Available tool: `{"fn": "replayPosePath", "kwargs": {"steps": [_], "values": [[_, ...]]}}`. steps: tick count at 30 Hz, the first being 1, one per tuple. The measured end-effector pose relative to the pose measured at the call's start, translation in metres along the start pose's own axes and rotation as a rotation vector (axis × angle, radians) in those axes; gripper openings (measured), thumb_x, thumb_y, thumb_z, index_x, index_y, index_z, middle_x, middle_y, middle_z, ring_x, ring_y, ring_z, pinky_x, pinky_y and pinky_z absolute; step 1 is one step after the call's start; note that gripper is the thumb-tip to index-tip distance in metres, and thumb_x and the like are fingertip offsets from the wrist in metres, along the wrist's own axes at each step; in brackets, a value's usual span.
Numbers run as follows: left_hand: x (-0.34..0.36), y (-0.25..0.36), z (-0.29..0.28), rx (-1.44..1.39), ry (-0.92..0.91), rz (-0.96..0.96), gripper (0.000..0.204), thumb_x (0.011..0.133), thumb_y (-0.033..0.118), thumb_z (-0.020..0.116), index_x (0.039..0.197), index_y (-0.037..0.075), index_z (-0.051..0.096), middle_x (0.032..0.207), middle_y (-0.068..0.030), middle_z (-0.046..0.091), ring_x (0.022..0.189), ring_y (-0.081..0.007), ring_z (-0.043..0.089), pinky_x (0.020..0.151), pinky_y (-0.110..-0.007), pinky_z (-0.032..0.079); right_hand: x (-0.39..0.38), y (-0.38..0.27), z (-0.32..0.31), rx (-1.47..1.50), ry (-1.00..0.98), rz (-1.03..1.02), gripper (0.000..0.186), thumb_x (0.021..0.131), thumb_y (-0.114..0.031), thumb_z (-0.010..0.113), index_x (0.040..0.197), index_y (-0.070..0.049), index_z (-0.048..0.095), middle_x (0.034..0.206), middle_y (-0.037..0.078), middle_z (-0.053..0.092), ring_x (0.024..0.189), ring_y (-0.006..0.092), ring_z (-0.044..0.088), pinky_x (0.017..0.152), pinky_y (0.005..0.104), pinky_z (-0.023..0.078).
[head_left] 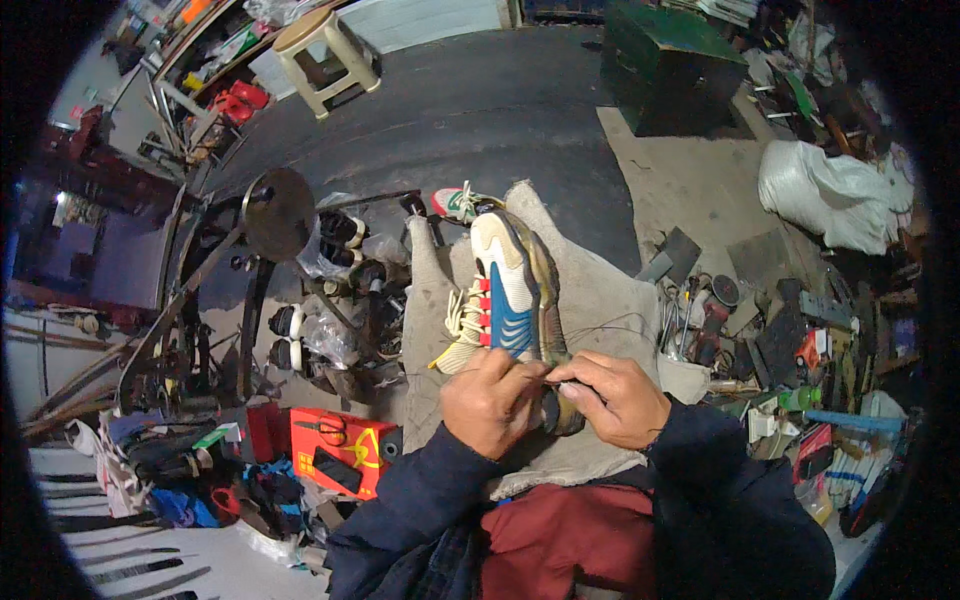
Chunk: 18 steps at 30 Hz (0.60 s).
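Both hands are pinching together at the near end of a sneaker, at its heel. The left hand is closing its fingers on the heel edge of the sole, and the right hand is gripping the same spot from the other side, fingertips touching those of the left. What exactly is being held between the fingertips is too small to tell. A thin dark thread is looping out from the shoe toward the right.

The sneaker, cream, blue and red with pale laces, is lying tilted on its side, toe pointing far, on a grey cloth that is covering the person's lap. A second sneaker, green and red, is resting just beyond the toe.

To the near left a red box is sitting on the floor, with scissors lying on it. To the right, tools are lying scattered. Far left, a plastic stool is standing on the dark floor, and a white sack is slumping at the far right.
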<state>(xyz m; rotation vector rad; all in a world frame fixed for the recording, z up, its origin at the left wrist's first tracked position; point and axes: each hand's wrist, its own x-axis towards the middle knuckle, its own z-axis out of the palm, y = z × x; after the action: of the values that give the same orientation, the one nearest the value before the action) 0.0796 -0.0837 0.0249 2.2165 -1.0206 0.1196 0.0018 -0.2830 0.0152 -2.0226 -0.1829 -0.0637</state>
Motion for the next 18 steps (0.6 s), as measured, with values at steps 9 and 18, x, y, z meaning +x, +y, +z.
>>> {"fn": "replayPosePath", "kwargs": {"steps": [9,18], "values": [[-0.003,-0.015,0.010,-0.120,0.047,-0.205,0.006,0.088,0.009,0.072,0.093,0.005,0.071,0.079,-0.0144,0.066,0.072,-0.0341,0.066,0.064,-0.041,0.052,0.025,0.010,-0.033,-0.436,-0.103,0.090,0.009,0.090,-0.012,0.068,0.095,-0.005,0.066,0.082,0.016,0.071,0.071,0.0367,0.069,0.063,0.0465,0.052],[0.001,-0.018,0.011,-0.187,0.057,-0.336,0.006,0.092,0.011,0.069,0.093,0.005,0.070,0.079,-0.0166,0.070,0.070,-0.0349,0.070,0.062,-0.041,0.054,-0.009,0.057,-0.175,1.271,0.976,-0.108,0.033,0.104,-0.035,0.055,0.110,-0.003,0.061,0.074,-0.002,0.040,0.055,0.0068,0.031,0.047,0.0246,0.025]]}}
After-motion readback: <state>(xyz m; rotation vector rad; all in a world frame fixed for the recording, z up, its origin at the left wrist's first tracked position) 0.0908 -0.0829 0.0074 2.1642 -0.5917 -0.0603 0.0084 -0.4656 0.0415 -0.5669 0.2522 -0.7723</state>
